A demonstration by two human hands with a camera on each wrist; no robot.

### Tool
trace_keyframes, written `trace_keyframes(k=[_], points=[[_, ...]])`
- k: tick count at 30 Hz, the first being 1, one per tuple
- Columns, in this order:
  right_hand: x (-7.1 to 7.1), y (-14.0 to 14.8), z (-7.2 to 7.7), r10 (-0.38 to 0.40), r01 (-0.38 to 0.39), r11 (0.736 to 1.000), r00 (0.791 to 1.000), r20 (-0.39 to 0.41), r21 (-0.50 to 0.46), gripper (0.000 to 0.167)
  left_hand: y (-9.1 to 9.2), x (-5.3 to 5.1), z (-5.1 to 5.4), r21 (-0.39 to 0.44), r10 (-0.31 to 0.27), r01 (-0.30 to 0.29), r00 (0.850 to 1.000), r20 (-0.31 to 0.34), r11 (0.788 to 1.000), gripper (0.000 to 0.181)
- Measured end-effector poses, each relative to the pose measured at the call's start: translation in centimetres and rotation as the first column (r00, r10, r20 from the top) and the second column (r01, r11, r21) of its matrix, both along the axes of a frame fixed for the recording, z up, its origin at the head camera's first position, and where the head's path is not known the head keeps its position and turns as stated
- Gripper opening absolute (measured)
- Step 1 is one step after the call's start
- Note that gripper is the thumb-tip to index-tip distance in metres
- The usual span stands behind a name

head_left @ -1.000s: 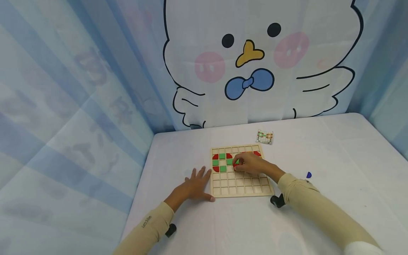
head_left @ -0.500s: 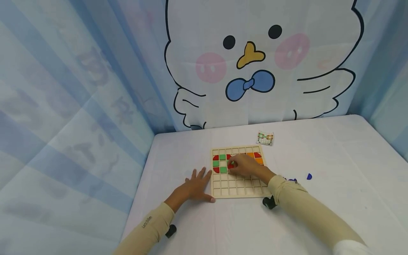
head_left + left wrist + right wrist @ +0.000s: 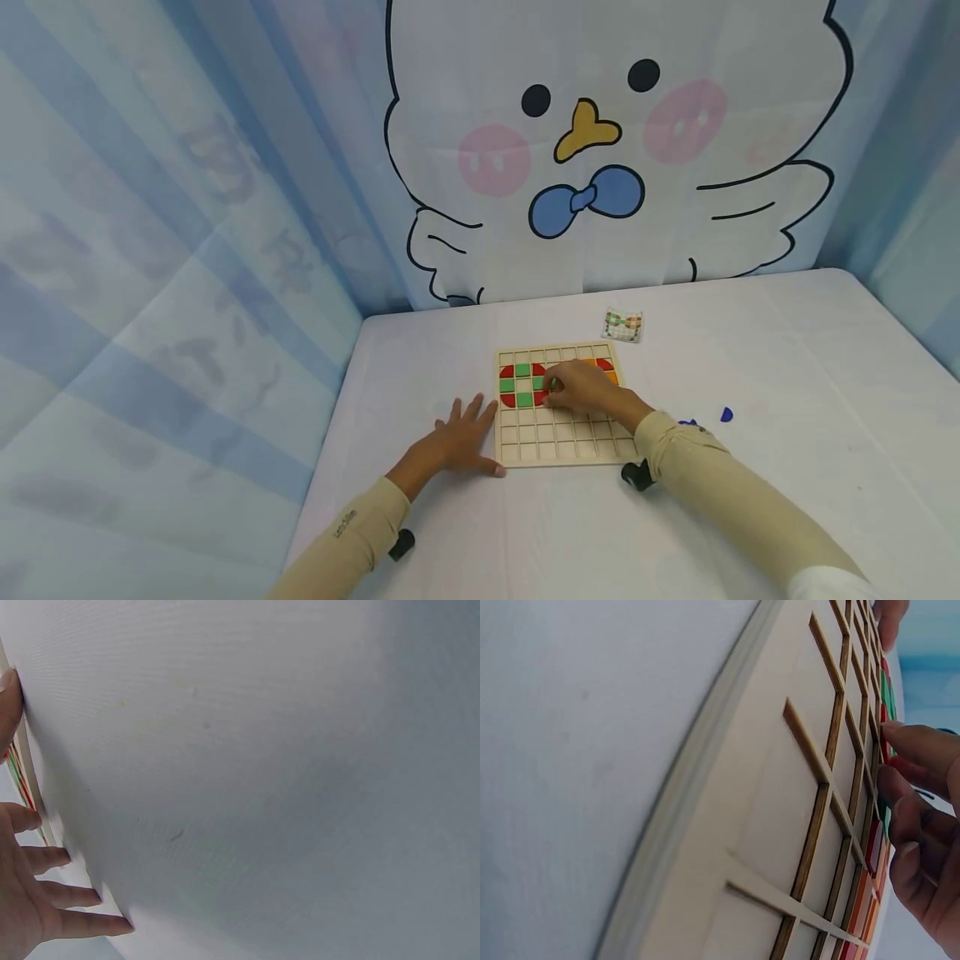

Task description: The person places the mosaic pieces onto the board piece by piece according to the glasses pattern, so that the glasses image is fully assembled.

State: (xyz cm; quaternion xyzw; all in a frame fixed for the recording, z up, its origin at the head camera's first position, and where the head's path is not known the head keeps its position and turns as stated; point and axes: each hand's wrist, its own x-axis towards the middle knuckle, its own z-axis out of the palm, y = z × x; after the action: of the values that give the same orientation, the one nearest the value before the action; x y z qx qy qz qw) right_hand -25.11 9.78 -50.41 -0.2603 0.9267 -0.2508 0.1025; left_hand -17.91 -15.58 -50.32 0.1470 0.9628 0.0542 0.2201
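My left hand (image 3: 462, 437) rests flat at the left side of a wooden grid board (image 3: 562, 454), fingers spread and thumb by its lower left corner. In the left wrist view the left hand's fingertips (image 3: 90, 898) lie along the board's edge. Over the board's middle, my right hand (image 3: 585, 387) is bent down, thumb and fingertips at a rounded red tile (image 3: 538, 399) lying in its cell. In the right wrist view the thumb (image 3: 911, 739) touches that tile's edge. Green square tiles (image 3: 522, 370) and rounded red tiles form a ring at the upper left. Some tiles are hidden under the right hand.
A small packet with a printed grid pattern (image 3: 623, 325) lies behind the board. Loose blue pieces (image 3: 727, 414) sit on the white table to the right, near the right sleeve (image 3: 720, 475). Orange tiles (image 3: 612, 377) show at the board's upper right.
My right hand brought the red tile left into the ring's lower right corner, then shifted slightly back right, showing more of the tile. The left hand has stayed in place.
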Motion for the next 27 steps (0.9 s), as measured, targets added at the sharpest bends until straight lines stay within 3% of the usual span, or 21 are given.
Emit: trace_keyframes(k=[17, 27], points=[[-0.22, -0.79, 0.24, 0.024, -0.025, 0.999, 1.0, 0.018, 0.033, 0.02, -0.06, -0.17, -0.14, -0.005, -0.003, 0.003, 1.0, 0.01, 1.0, 0.113], [-0.23, -0.89, 0.59, 0.031, -0.033, 0.998, 0.999, 0.037, 0.05, 0.019, 0.25, -0.16, 0.45, -0.023, 0.001, -0.001, 1.0, 0.03, 1.0, 0.112]])
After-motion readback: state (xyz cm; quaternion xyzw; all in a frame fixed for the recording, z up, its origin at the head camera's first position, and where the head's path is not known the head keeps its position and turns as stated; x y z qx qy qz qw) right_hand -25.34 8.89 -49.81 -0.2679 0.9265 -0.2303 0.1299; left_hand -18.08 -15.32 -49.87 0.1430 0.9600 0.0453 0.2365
